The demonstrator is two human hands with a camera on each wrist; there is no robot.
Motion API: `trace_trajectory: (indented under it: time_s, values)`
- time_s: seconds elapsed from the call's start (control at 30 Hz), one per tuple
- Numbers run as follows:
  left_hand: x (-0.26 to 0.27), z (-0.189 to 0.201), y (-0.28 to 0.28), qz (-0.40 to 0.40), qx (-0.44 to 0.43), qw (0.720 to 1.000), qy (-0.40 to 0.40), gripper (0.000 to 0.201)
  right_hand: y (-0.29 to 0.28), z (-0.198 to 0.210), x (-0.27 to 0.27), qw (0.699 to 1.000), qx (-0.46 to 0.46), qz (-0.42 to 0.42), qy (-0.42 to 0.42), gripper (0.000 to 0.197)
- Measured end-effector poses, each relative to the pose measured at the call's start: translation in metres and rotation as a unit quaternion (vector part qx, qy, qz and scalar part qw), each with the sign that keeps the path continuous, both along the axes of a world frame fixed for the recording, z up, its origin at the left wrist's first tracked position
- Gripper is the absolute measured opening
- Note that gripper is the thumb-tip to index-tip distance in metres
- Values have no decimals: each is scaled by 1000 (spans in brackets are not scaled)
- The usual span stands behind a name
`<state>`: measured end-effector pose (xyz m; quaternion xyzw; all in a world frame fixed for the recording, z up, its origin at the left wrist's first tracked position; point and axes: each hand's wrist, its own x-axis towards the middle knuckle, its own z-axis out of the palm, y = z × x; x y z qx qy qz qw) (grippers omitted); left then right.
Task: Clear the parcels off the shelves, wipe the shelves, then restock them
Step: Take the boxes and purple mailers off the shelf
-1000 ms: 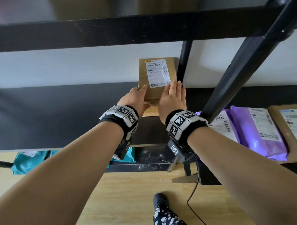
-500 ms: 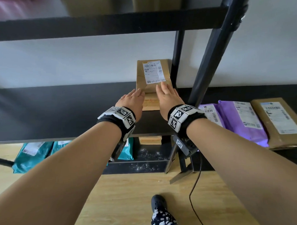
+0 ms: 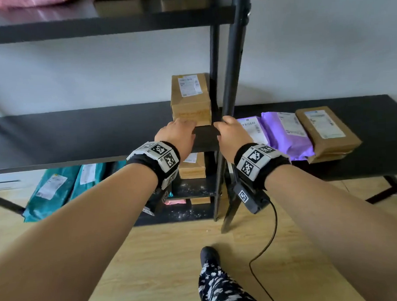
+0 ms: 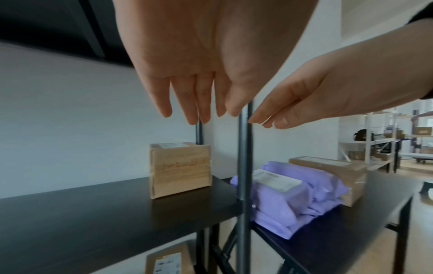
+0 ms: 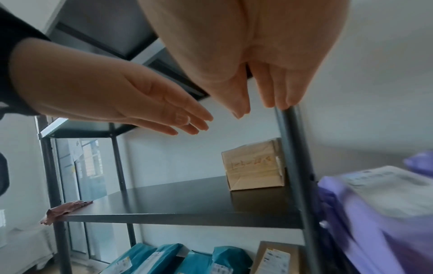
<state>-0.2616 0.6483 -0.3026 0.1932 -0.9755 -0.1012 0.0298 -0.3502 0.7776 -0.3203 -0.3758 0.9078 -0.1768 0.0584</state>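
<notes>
Our grip is released on both sides: the left hand (image 3: 178,134) and right hand (image 3: 232,134) hover with fingers straight, holding nothing, just short of the cardboard box (image 3: 190,98). That box sits at the right end of the middle shelf (image 3: 84,131), against the black upright post (image 3: 231,66). The purple mailer bags (image 3: 282,134) and a brown parcel (image 3: 327,132) wait on the black counter (image 3: 371,112) beside it. We judge restocking underway; we should take one parcel at a time, label up, and set it snug beside the box.
</notes>
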Motion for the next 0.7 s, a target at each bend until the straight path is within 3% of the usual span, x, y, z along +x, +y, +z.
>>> trace_trajectory:
  time_s: [0.2, 0.33, 0.53, 0.7]
  values:
    - [-9, 0, 78, -83, 35, 996, -5, 23, 92, 6, -6, 998, 25, -63, 13, 40]
    - [-36, -2, 122, -113, 12, 993, -32, 41, 149, 6, -38, 988, 56, -132, 55, 38]
    - [-113, -17, 196, -138, 27, 989, -44, 37, 227, -10, -107, 982, 53, -183, 8, 47]
    - [-192, -48, 264, -98, 66, 991, -68, 57, 295, -31, -181, 977, 49, -197, -62, 69]
